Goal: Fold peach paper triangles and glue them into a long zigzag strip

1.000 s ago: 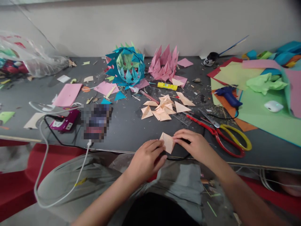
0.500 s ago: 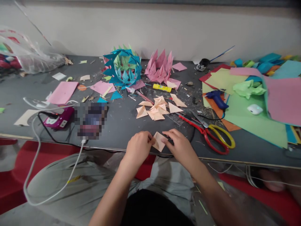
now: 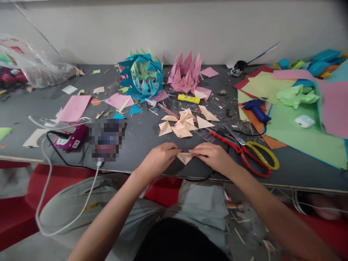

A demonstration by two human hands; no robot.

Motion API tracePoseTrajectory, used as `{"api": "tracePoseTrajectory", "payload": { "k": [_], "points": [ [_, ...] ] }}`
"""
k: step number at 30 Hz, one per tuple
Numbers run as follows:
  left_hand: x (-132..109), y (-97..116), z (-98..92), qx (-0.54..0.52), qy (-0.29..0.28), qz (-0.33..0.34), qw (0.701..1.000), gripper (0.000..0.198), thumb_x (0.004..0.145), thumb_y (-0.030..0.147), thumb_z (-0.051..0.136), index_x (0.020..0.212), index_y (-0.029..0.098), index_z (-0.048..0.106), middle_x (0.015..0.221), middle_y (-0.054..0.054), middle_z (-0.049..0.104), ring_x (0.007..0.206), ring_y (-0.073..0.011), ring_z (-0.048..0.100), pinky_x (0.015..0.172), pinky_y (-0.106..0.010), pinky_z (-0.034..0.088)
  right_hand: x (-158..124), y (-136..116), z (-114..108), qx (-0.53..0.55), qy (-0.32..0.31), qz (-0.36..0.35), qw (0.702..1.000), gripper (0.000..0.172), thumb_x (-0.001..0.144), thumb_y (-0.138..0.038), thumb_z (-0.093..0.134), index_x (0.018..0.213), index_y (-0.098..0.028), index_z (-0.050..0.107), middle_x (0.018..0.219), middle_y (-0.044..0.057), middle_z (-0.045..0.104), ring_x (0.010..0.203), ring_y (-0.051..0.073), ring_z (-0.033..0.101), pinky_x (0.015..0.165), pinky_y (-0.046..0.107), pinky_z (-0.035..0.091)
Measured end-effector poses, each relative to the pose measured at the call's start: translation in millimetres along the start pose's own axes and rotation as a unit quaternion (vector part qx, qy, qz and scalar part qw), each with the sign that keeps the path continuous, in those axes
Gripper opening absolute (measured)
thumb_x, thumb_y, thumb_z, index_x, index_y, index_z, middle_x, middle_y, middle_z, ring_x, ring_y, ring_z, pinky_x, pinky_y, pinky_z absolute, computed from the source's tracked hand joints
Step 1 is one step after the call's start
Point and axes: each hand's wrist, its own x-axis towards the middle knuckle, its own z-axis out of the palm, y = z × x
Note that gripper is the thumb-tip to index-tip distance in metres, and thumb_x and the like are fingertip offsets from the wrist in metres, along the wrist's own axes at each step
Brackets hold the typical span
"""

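1. Sm. folded peach paper triangle (image 3: 185, 158), apex toward near edge of dark grey counter (image 3: 141, 139), btwn left hand (image 3: 161, 158) & right hand (image 3: 211, 155).
2. Hands: fingers of each drawn tog.; left pinches triangle's L corner, right its R corner.
3. Loose pile, folded peach paper pcs (image 3: 182, 129), just far of hands.
4. Scissors w/ red & yellow handles (image 3: 249, 163), R of right hand.
5. Yellow glue stick (image 3: 188, 99), lying far of pile.
6. Spiky blue paper ring (image 3: 157, 66), far, L of spiky pink paper crown (image 3: 179, 84).
7. Dk. blue glue gun (image 3: 257, 110), R, cord attached.
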Motion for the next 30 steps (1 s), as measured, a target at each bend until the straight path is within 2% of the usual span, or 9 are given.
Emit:
{"api": "tracePoseTrajectory", "payload": {
  "k": [7,13,17,23,27,30],
  "points": [
    [-1,-14,-4.8,0.091,0.015,0.185,0.978,0.026,0.091,0.013,0.038,0.108,0.012,0.057,0.100,-0.009,0.065,0.089,-0.0167,0.061,0.077,-0.030,0.051,1,6,-5,-0.071,-0.025,-0.112,0.991,0.030,0.090,-0.013,0.038,0.098,-0.015,0.067,0.096,0.008,0.069,0.087,0.016,0.063,0.077,0.029,0.054],
    [1,-12,-7.6,0.127,0.011,0.213,0.969,0.023,0.091,0.014,0.040,0.102,0.009,0.059,0.096,-0.010,0.065,0.085,-0.0179,0.061,0.073,-0.030,0.052,0,2,-9,-0.139,-0.053,-0.149,0.977,0.033,0.091,-0.012,0.034,0.101,-0.011,0.066,0.097,0.010,0.068,0.088,0.018,0.061,0.078,0.031,0.054],
    [1,-13,-5.5,0.159,0.004,0.219,0.963,0.020,0.090,0.013,0.042,0.095,0.009,0.061,0.097,-0.009,0.065,0.083,-0.0178,0.060,0.072,-0.029,0.051,3,1,-10,-0.141,-0.071,-0.162,0.974,0.031,0.091,-0.011,0.036,0.100,-0.009,0.065,0.097,0.011,0.068,0.088,0.018,0.060,0.077,0.031,0.054],
    [-6,-3,-2.0,0.190,-0.003,0.176,0.966,0.020,0.088,0.013,0.046,0.102,0.009,0.060,0.101,-0.009,0.065,0.088,-0.0200,0.060,0.071,-0.030,0.050,1,2,-7,-0.136,-0.075,-0.144,0.977,0.032,0.091,-0.010,0.035,0.102,-0.012,0.064,0.099,0.009,0.067,0.086,0.017,0.059,0.077,0.031,0.054],
    [-18,21,4.8,0.172,-0.007,0.072,0.982,0.031,0.087,0.019,0.046,0.116,0.009,0.054,0.117,-0.014,0.059,0.107,-0.0241,0.054,0.083,-0.035,0.047,-4,-8,-1,-0.163,-0.083,-0.090,0.979,0.030,0.089,-0.010,0.038,0.104,-0.014,0.063,0.100,0.009,0.066,0.088,0.018,0.058,0.080,0.034,0.052],
    [-25,36,12.3,0.153,-0.015,-0.009,0.988,0.047,0.086,0.039,0.048,0.124,0.012,0.048,0.130,-0.018,0.048,0.117,-0.0280,0.047,0.088,-0.040,0.044,-9,-20,4,-0.196,-0.071,-0.055,0.977,0.030,0.086,-0.008,0.040,0.104,-0.013,0.064,0.101,0.011,0.066,0.092,0.021,0.058,0.085,0.039,0.049]
  ]
}}
